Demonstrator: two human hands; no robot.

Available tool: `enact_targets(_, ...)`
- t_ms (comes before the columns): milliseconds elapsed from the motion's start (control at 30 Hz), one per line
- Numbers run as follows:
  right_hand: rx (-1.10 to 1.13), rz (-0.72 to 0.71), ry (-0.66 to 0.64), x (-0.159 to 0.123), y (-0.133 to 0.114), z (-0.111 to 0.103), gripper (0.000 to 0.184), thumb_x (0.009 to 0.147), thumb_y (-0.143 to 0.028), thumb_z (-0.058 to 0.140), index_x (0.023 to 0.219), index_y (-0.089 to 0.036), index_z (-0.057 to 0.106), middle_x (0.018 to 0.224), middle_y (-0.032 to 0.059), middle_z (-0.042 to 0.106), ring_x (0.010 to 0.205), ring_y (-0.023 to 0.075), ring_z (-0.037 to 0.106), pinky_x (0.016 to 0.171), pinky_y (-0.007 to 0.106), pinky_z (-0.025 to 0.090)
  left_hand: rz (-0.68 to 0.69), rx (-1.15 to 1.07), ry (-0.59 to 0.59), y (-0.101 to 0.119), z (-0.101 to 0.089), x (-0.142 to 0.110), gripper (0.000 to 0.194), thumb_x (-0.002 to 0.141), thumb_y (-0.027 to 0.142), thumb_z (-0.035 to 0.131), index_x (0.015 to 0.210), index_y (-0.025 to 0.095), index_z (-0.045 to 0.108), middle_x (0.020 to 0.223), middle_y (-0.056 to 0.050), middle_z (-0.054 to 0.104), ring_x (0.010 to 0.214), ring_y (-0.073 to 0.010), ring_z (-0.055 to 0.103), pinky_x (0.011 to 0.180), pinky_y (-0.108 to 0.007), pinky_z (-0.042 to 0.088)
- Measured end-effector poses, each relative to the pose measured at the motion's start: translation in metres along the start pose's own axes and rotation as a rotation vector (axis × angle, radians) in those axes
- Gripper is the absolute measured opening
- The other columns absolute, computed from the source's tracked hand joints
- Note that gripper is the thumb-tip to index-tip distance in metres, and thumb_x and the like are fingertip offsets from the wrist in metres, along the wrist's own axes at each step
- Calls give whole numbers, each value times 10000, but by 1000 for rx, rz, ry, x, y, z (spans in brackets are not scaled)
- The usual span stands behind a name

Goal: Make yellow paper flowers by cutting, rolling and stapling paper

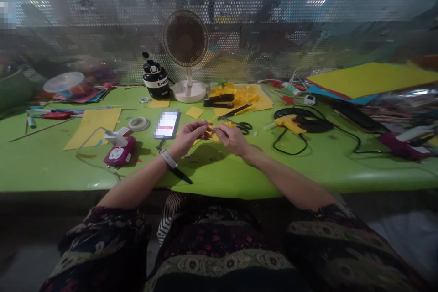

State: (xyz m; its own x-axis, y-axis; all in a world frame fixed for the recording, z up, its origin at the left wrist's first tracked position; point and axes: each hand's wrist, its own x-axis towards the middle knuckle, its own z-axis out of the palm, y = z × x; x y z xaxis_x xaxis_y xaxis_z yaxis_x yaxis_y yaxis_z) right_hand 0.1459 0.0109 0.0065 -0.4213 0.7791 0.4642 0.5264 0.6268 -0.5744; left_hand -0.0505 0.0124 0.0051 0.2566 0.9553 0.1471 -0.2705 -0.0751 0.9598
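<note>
My left hand [189, 138] and my right hand [234, 139] meet over the middle of the table, fingertips pinched close together. Between them is something small and thin, too small to make out. Yellow paper pieces [215, 138] show under and behind the fingers; whether they are held or lie on the table I cannot tell. Just beyond my right hand lie black-handled scissors [244, 127]. To the left of my left hand is a phone [166, 124] with a lit screen. A black pen-like stick [181, 175] lies below my left wrist.
Behind my hands stand a fan [189, 93], a black bottle [156, 82] and a black stapler [219, 100] beside yellow paper petals [244, 92]. On the right are a yellow glue gun [290, 124] with its cord and stacked coloured sheets [372, 80]. Leftward sit a tape roll [138, 123] and purple power strip [119, 153].
</note>
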Motion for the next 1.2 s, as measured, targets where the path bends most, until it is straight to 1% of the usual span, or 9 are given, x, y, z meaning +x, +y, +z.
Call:
enact_targets(233,6,-6,-8,0,-2,-1,427,1005,-516,374,909,-187,630,690,31,635,584,158,544,577,278,369,0,-8,-2,3,1,-1,350,705,397,834,905,131,724,849,-65,757,625,-110,674,702,-288,561)
enact_targets(433,8,-16,1,0,-1,-1,413,1007,-498,380,933,-189,643,714,40,656,604,167,557,593,282,385,2,1,11,4,2,-2,366,678,409,850,883,132,729,831,-63,758,619,-115,673,703,-296,561)
enact_targets(733,15,-18,-15,0,-2,-2,402,1004,-473,385,934,-181,652,723,42,650,617,165,553,607,285,395,10,-30,10,2,1,-2,323,687,389,851,869,145,744,820,-54,761,616,-108,676,692,-277,571)
enact_targets(967,24,-21,-12,0,-1,-1,347,991,-430,414,904,-187,646,699,29,626,599,160,545,601,283,390,8,-15,-4,2,0,-2,321,702,391,841,877,141,742,830,-58,761,625,-109,675,704,-284,568)
enact_targets(1200,8,-22,-8,0,1,-1,342,989,-414,430,896,-187,669,690,26,633,590,153,539,600,280,389,5,-7,0,1,0,-2,350,699,403,843,890,129,738,824,-68,761,627,-114,680,697,-281,567)
